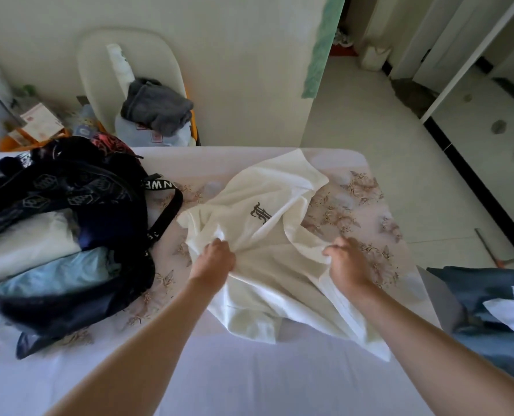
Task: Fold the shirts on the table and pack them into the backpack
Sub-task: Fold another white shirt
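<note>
The left hand [213, 258] and right hand [347, 262] each pinch the white shirt [267, 187]. It is still crumpled, not folded. Left of the hands, the open backpack [99, 190] already holds some clothes [39, 277].

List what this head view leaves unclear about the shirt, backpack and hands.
Head view only:
white shirt: collar and hem lost in bunched folds.
backpack: cut off by left edge, blurred; contents uncountable.
left hand and right hand: fingertips buried in the shirt's fabric.
blue garment: cut off by right edge.
</note>
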Motion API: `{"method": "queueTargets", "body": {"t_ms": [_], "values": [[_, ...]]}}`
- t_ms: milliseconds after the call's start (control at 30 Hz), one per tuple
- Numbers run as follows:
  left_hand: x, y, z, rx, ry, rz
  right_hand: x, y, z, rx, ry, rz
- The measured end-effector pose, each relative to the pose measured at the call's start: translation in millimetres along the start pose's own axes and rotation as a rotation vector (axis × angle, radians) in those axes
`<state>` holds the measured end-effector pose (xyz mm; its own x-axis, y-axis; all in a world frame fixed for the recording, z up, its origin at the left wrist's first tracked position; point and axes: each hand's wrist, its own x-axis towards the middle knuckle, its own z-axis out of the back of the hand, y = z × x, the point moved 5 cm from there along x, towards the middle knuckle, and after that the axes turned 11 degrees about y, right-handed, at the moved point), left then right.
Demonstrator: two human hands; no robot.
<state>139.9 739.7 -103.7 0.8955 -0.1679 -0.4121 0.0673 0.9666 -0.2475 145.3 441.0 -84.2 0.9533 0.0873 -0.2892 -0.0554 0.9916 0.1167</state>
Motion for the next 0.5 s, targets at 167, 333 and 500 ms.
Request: {"method": "queueTargets", "body": {"t_ms": [167,333,500], "values": [[-4.2,15.8,30.0,0.195,-0.159,0.129,-5.4,-10.5,25.5,-0.346,0.001,-0.186],[-22.2,-37.4,-18.9,-0.083,0.123,-0.272,-32.4,48.6,-15.8,-0.114,0.256,0.320],[-23.7,-35.4,-60.1,0.037,0.180,-0.199,-57.9,67.3,-60.8,-0.114,0.552,0.256]]}}
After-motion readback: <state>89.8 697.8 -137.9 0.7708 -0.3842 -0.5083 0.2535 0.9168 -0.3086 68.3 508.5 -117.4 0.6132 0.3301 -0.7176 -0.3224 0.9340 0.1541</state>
